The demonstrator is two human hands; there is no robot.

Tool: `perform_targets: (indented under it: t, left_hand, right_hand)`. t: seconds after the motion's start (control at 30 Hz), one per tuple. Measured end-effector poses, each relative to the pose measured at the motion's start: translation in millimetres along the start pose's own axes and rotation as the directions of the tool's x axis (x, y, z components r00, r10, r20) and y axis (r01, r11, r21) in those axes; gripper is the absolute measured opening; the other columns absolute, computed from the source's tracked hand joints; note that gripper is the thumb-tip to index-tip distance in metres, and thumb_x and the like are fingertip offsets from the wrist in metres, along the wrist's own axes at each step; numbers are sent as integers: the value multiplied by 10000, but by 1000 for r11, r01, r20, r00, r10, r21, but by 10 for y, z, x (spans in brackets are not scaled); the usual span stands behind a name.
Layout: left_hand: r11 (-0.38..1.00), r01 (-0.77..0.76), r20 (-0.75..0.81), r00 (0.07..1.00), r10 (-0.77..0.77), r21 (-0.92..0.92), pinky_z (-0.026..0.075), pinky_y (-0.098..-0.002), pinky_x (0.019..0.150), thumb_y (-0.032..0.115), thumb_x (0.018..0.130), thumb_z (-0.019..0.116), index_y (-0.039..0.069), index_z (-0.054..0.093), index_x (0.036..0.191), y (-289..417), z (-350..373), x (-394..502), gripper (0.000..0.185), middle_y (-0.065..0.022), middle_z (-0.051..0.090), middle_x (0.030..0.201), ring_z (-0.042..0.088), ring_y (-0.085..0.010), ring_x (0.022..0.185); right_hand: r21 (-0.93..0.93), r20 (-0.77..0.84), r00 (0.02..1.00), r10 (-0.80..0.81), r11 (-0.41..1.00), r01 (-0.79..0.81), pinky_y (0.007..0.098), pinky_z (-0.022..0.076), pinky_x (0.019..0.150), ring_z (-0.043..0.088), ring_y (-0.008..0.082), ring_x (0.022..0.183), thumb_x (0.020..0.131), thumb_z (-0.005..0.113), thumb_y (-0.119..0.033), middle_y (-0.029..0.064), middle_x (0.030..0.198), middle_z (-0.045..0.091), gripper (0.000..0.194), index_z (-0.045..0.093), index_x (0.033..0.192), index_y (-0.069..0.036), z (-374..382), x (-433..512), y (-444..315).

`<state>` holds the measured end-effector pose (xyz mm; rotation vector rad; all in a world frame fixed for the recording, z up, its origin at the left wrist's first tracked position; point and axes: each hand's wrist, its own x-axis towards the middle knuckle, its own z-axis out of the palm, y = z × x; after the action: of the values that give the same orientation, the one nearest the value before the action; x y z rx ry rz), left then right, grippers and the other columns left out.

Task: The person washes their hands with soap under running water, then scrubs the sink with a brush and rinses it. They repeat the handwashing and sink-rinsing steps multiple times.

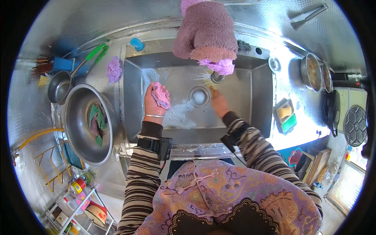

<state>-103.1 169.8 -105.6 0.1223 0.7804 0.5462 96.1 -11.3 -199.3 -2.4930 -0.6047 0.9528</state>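
Observation:
My left hand holds a crumpled pink and purple cloth over the left part of the steel sink. My right hand is right of the drain strainer, its fingers on a small yellowish-brown thing that I cannot name, near the faucet outlet. Water sprays to the left beside the outlet. A mauve towel covers most of the faucet, with a purple cloth under its lower end. Soap suds lie on the sink floor and inside the strainer.
Left of the sink are a large steel basin with green and brown cloths, a steel pan and a purple cloth. On the right stand a sponge tray and steel bowls. A blue object sits on the back rim.

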Motion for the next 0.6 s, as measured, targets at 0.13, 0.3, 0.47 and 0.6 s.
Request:
perform_targets:
  t: [0.13,0.3,0.47,0.6]
  left_hand:
    - [998,-62,21,998,63,-19,470,-342,560,424,914,514,133,593,886,166,-116,-187,303,-38,631,808,600,-207,713]
    - [995,-93,9,996,93,-37,480,-340,572,433,909,525,137,600,897,363,-253,-380,305,-42,633,814,598,-208,711]
    - [992,-102,31,994,104,-78,480,-339,579,440,905,536,133,602,900,511,-352,-476,313,-47,632,824,596,-213,730]
    - [996,-59,-81,995,53,-73,478,-338,576,431,905,545,130,597,916,553,-364,-554,305,-49,628,838,593,-216,737]
  right_hand:
    - [108,-43,739,-673,732,673,517,495,732,627,425,814,824,440,-93,226,876,664,483,482,1305,-120,508,4,-648]
    - [399,476,879,29,883,-246,463,507,755,634,407,840,898,392,-164,199,901,658,368,531,1233,-100,687,-114,-1160]
    - [78,-31,859,-510,856,511,449,514,747,625,389,884,877,431,-138,206,955,636,399,541,1261,-151,671,-226,-1509]
    - [266,602,780,-170,964,4,457,528,667,617,372,943,891,471,-190,199,1056,627,332,585,1200,-142,990,-31,-1690]
